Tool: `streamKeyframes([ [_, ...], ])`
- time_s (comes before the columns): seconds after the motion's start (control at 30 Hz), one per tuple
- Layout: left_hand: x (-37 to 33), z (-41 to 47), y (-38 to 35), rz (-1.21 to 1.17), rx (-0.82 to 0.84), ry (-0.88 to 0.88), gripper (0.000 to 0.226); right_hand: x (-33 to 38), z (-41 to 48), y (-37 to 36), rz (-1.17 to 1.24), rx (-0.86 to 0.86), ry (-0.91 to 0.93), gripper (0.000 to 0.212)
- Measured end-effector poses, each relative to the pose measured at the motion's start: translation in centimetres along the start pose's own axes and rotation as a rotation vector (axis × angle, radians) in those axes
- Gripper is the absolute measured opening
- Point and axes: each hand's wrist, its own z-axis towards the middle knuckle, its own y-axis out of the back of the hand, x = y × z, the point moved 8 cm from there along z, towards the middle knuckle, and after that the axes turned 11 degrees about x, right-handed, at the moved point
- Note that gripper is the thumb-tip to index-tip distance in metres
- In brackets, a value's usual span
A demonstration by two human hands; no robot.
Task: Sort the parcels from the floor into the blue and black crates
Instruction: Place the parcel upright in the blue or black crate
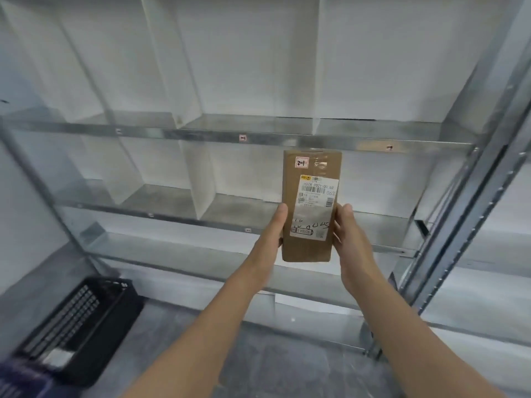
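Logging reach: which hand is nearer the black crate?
Left. The left hand holds the parcel on its crate-side edge; the right hand holds the far edge. The black crate sits lower left.

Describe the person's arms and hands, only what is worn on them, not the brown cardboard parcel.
The left arm and the right arm are bare from the picture's lower edge to the wrists; no sleeve shows. The left hand and the right hand are gloveless, and no watch, band or ring shows on the sides facing the camera.
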Motion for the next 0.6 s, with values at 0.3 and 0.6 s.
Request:
streamKeyframes([
  [0.3, 1.6, -8.8, 15.2, 0.000, -0.360, -0.001, 0.041, -3.6, 3.3, -18.3, -0.046, 0.329, -0.061, 0.046],
  [0.6, 4.8, -13.2, 26.2, -0.100, -0.714, 0.068, 0.046, -8.5, 8.2, -32.7, -0.043, 0.683, -0.164, 0.045],
])
